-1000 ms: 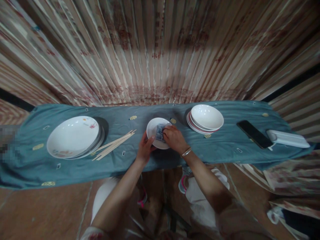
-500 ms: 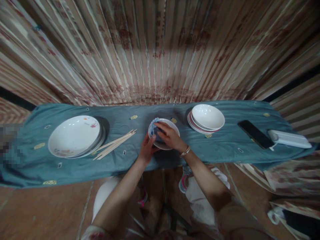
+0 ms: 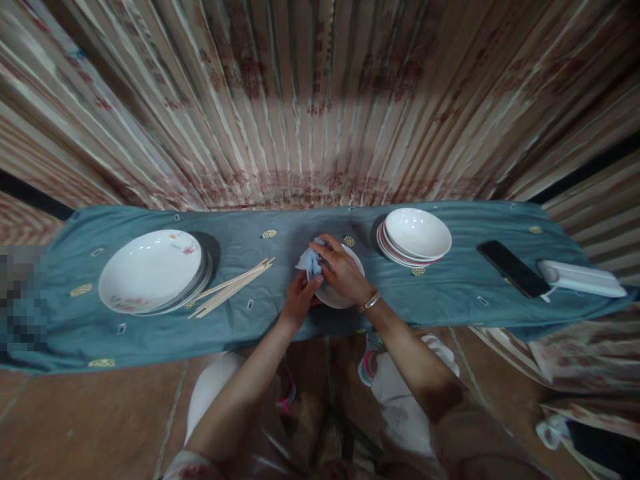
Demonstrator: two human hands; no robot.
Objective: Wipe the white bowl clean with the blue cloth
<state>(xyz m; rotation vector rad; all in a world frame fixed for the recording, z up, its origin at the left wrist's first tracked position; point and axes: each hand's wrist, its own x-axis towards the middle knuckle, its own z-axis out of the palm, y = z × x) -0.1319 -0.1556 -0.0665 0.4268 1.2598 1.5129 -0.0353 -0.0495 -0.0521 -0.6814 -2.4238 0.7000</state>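
The white bowl (image 3: 331,295) is at the front middle of the desk (image 3: 240,230), between the chopsticks (image 3: 233,288) and the stack of bowls (image 3: 417,235). Whether its base touches the desk cannot be told.

Left hand (image 3: 300,299): grips the bowl's near-left edge, thumb uppermost; the fingers beneath are mostly hidden. Right hand (image 3: 347,273): reaches across the bowl, fingers curved around the bunched light-blue cloth (image 3: 312,262) at the left rim.

The step in hand appears to be wiping the rim. For good results:

1. Keep the left grip firm but low, so that the thumb does not block the cloth.
2. Fold the cloth over the rim to cover both faces; press evenly.
3. Turn the bowl in short increments rather than stretching the right wrist.
4. Gather the loose cloth corner into the palm.

Caution: smooth glazed ware may slip if the left grip slackens.
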